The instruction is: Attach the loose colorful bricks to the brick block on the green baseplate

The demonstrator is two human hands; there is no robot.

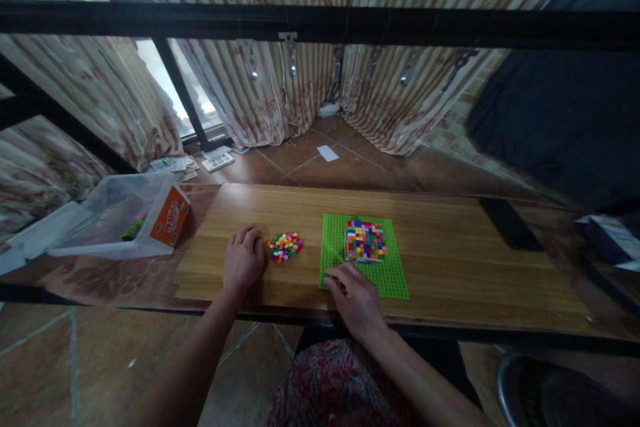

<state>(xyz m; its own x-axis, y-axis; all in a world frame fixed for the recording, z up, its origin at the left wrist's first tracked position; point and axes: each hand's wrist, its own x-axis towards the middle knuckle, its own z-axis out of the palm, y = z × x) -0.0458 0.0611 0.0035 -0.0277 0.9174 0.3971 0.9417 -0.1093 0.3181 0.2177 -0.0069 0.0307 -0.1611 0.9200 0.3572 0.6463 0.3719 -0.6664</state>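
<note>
My left hand rests on the wooden board with its fingers loosely bent, just left of a pile of small colourful toy bricks. Over the front left part of a green studded baseplate, my right hand has thumb and forefinger close together. A tiny dark green brick shows at those fingertips, low over the plate. Behind that hand stands a block of multicoloured bricks, built up in tight rows on the baseplate. The undersides of the left fingers are hidden.
A clear plastic bin with an orange label is at the left. On the right of the wooden board lies a dark phone-like slab. A black metal bar crosses above, before curtains. Papers lie on the floor.
</note>
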